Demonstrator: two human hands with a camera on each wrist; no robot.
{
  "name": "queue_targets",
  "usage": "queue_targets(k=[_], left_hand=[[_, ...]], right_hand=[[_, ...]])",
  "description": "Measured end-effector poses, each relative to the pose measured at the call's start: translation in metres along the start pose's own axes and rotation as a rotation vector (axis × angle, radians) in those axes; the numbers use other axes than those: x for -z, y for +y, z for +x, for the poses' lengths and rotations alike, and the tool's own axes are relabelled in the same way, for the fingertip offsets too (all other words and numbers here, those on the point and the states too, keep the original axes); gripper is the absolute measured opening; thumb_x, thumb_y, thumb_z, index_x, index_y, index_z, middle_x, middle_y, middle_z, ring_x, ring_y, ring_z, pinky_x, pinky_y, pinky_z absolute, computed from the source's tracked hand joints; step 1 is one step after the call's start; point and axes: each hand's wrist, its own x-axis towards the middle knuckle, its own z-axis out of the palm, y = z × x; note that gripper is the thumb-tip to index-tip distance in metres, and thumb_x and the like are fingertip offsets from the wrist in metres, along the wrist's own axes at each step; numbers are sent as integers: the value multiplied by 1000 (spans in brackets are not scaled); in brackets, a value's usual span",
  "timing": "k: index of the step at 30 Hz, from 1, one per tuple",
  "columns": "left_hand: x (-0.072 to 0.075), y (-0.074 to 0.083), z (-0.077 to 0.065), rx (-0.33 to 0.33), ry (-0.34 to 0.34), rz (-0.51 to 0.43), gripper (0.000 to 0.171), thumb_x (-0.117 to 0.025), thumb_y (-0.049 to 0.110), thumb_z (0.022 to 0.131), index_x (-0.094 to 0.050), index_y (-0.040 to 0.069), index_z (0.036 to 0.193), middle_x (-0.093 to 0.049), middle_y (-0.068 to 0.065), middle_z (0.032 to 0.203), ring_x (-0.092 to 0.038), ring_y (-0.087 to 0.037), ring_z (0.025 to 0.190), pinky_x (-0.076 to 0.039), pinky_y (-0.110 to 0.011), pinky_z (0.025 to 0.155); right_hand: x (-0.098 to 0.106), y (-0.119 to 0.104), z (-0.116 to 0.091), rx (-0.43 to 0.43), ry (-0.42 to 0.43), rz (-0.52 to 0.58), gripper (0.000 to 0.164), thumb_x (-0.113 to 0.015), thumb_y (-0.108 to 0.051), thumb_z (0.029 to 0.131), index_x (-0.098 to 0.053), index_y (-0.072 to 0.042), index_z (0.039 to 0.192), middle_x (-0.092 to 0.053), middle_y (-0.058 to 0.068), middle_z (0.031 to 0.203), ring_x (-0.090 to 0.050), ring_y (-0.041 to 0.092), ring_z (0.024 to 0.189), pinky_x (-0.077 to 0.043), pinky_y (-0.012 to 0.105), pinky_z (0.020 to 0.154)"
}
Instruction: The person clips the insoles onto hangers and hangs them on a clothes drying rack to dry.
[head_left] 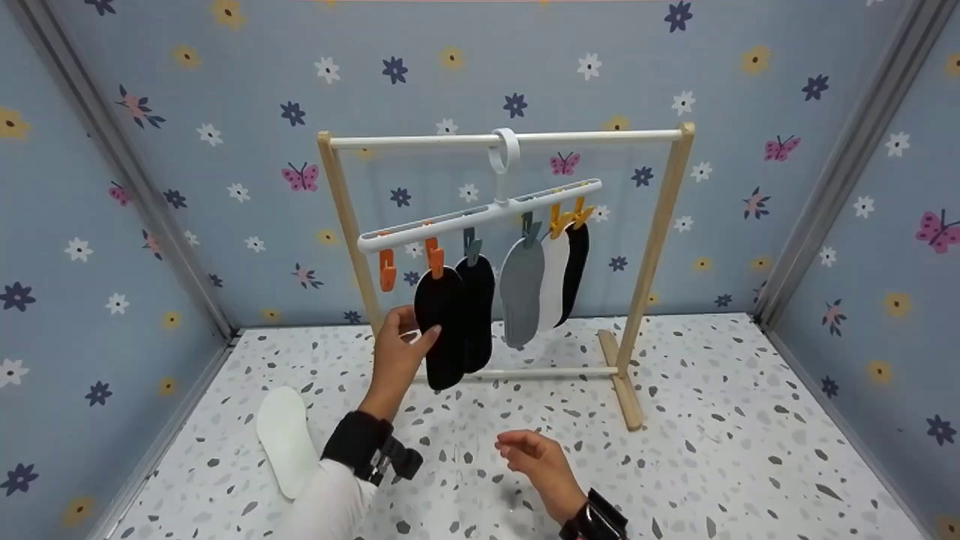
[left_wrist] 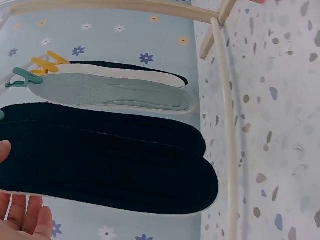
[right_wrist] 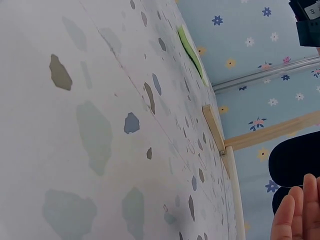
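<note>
My left hand holds the edge of a black insole, thumb on its front and fingers behind. This insole hangs from an orange clip on a white clip hanger. Just behind it, a second black insole hangs from a grey-blue clip. Farther right on the hanger are a grey insole, a white insole and a dark insole. Nothing hangs from the leftmost orange clip. Below the hanger, my right hand holds nothing, its fingers loosely bent.
The hanger's ring goes round the top bar of a wooden rack. A loose white insole lies at the left on the speckled table. Flowered panels enclose the back and sides.
</note>
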Motion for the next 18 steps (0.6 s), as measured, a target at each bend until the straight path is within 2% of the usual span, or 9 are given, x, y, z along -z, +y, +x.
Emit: queue_targets(k=[5, 11, 14, 18], left_hand=[[12, -14, -6, 5, 14, 2, 42, -69, 13, 85, -50, 3, 122, -54, -15, 117, -50, -28, 111, -38, -39, 98], [38, -36, -15, 28, 13, 5, 43, -66, 17, 88, -49, 1, 124, -52, -17, 119, -49, -27, 110, -38, -38, 97], [53, -48, -20, 71, 11, 14, 44, -64, 14, 90, -46, 0, 127, -50, -18, 122, -47, -28, 113, -39, -38, 96], [69, -66, -24, 173, 42, 74, 46, -61, 19, 92, -42, 1, 130, -47, -19, 127, -44, -30, 117, -38, -41, 96]], right_hand=[[1, 0, -2, -25, -9, 10, 33, -58, -13, 91, -58, 8, 116, -65, 11, 108, -60, 16, 94, -48, 36, 85], [2, 2, -3, -49, -16, 22, 34, -59, -16, 92, -58, 7, 117, -65, 9, 108, -60, 15, 94, -48, 36, 86], [2, 2, -3, -47, -17, 26, 35, -59, -17, 92, -58, 8, 118, -65, 8, 108, -60, 16, 95, -48, 36, 87], [2, 1, -4, -31, -10, 24, 36, -59, -16, 91, -57, 9, 118, -65, 10, 108, -61, 16, 96, -48, 36, 87]])
